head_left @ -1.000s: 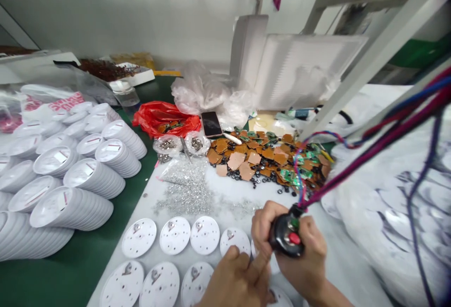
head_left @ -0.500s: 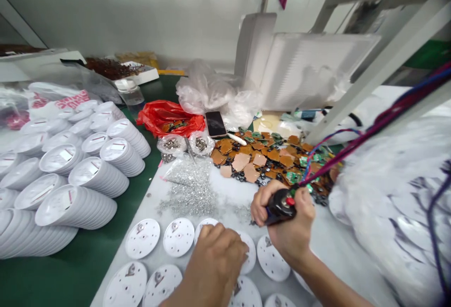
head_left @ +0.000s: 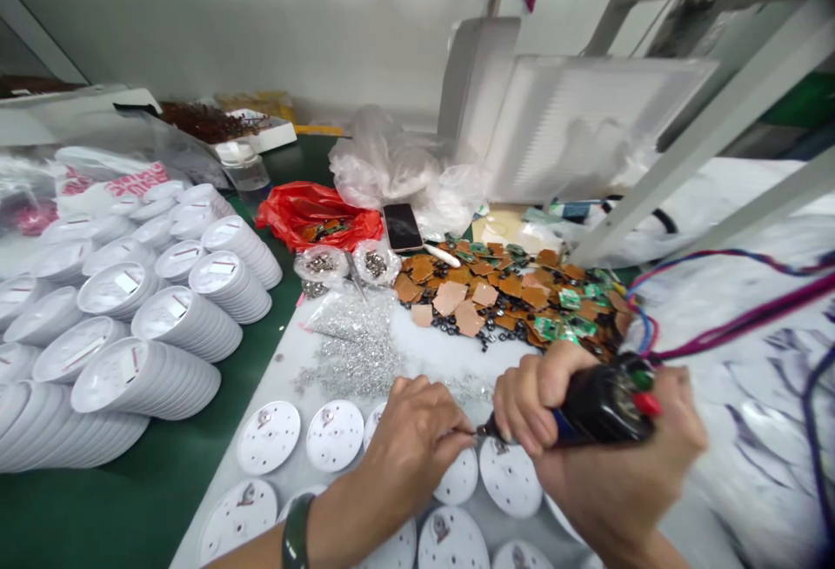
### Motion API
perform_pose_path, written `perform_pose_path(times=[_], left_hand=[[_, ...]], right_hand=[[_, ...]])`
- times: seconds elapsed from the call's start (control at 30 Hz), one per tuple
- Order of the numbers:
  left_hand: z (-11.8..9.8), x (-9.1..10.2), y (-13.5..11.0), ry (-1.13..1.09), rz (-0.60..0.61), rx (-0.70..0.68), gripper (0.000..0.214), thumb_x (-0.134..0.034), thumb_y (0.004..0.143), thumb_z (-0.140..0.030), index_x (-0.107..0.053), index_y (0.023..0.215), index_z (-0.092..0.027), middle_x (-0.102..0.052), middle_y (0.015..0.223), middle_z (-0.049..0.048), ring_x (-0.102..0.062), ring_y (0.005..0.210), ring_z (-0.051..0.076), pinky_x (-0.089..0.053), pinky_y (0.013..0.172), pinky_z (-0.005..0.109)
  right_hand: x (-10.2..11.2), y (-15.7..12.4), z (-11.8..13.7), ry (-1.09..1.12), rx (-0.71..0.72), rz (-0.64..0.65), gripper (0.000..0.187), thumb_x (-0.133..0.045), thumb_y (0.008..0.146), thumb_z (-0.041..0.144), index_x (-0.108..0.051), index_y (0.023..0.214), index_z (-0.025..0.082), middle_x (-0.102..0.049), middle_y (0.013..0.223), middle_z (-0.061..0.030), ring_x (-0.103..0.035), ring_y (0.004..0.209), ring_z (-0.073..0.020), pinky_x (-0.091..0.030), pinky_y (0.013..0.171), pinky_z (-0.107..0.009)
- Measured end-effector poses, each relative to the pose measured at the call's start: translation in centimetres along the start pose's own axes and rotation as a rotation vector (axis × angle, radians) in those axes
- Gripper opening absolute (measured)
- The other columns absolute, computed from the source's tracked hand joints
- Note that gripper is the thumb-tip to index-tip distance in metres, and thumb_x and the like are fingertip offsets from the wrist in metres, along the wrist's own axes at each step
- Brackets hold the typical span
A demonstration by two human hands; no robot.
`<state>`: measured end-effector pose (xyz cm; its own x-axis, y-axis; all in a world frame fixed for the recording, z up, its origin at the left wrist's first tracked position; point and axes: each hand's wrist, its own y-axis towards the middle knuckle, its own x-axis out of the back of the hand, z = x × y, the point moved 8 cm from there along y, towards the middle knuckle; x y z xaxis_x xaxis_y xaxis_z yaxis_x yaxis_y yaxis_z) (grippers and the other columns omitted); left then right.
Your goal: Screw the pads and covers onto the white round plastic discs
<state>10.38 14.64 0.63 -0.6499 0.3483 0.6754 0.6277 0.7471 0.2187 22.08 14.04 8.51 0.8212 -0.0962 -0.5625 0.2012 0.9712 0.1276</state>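
Note:
My right hand [head_left: 606, 456] is wrapped round a black electric screwdriver [head_left: 600, 404] with a red and a green button on its end, held almost level and pointing left. Its thin tip meets the fingertips of my left hand [head_left: 417, 434], which are pinched together; what they hold is too small to make out. Under both hands lie rows of round white discs [head_left: 269, 437] with holes and a small metal part on each. My left hand hides some of these discs. Beyond it, small silvery screws [head_left: 352, 356] are spread in a heap.
Stacks of white cups [head_left: 150, 378] stand on the left. Brown and green circuit boards [head_left: 496, 291] are piled behind the hands, near a phone [head_left: 403, 227] and a red bag [head_left: 313, 217]. Cables [head_left: 737, 317] run right from the screwdriver, past a metal post [head_left: 691, 125].
The screwdriver has swung from a more end-on pose to pointing left, and my right hand has moved right and nearer. My left hand has risen to the screwdriver tip from over the discs.

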Motion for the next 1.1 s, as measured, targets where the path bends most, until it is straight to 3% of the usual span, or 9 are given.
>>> perform_pose_path(times=[0.23, 0.43, 0.67, 0.83, 0.97, 1.1], left_hand=[[0.3, 0.7, -1.5, -0.111, -0.025, 0.060, 0.017, -0.080, 0.085, -0.010, -0.067, 0.077, -0.019, -0.065, 0.082, -0.0036, -0.061, 0.084, 0.017, -0.036, 0.081, 0.036], [0.6, 0.8, -1.9, -0.252, -0.075, 0.067, 0.019, -0.067, 0.092, -0.007, -0.077, 0.096, -0.023, -0.068, 0.084, -0.0007, -0.062, 0.080, 0.015, -0.043, 0.076, 0.032], [1.1, 0.5, -2.1, -0.266, -0.088, 0.168, 0.017, -0.081, 0.078, -0.002, -0.074, 0.075, -0.017, -0.067, 0.076, -0.0015, -0.057, 0.065, 0.012, -0.042, 0.066, 0.027], [0.8, 0.1, -1.8, -0.283, -0.056, 0.104, 0.014, -0.075, 0.086, -0.007, -0.080, 0.086, -0.021, -0.072, 0.081, 0.0011, -0.065, 0.075, 0.015, -0.045, 0.071, 0.028], [1.0, -0.2, -1.9, -0.248, -0.034, 0.125, 0.009, -0.079, 0.084, -0.011, -0.079, 0.081, -0.020, -0.071, 0.077, 0.0004, -0.061, 0.069, 0.014, -0.043, 0.066, 0.027], [0.5, -0.2, -2.1, -0.264, -0.032, 0.056, 0.005, -0.078, 0.088, -0.017, -0.076, 0.083, -0.019, -0.071, 0.079, 0.0005, -0.063, 0.073, 0.015, -0.043, 0.070, 0.028]], right_hand=[[0.8, -0.5, 0.8, 0.025, -0.025, -0.042, 0.062, -0.047, 0.085, 0.074, -0.066, 0.059, 0.021, -0.047, 0.042, -0.0003, -0.046, 0.037, -0.0148, -0.040, 0.041, -0.030], [1.1, -1.2, 1.6, 0.019, -0.042, -0.056, 0.066, -0.041, 0.085, 0.075, -0.067, 0.058, 0.021, -0.046, 0.041, -0.0016, -0.045, 0.037, -0.0163, -0.040, 0.041, -0.032], [0.3, -1.5, 1.1, 0.038, -0.045, -0.013, 0.063, -0.044, 0.085, 0.073, -0.068, 0.059, 0.021, -0.046, 0.041, -0.0017, -0.047, 0.038, -0.0164, -0.040, 0.041, -0.031], [0.0, -1.3, 1.1, 0.045, -0.032, 0.010, 0.063, -0.046, 0.085, 0.074, -0.068, 0.059, 0.021, -0.047, 0.041, -0.0017, -0.047, 0.037, -0.0164, -0.040, 0.040, -0.030], [-0.3, -1.1, 0.8, 0.051, -0.024, 0.035, 0.061, -0.050, 0.085, 0.072, -0.069, 0.060, 0.020, -0.048, 0.042, -0.0011, -0.046, 0.037, -0.0152, -0.042, 0.040, -0.029], [-0.5, -1.0, 0.5, 0.071, -0.024, 0.043, 0.061, -0.050, 0.086, 0.072, -0.070, 0.061, 0.020, -0.048, 0.041, -0.0007, -0.044, 0.036, -0.0142, -0.040, 0.038, -0.027]])
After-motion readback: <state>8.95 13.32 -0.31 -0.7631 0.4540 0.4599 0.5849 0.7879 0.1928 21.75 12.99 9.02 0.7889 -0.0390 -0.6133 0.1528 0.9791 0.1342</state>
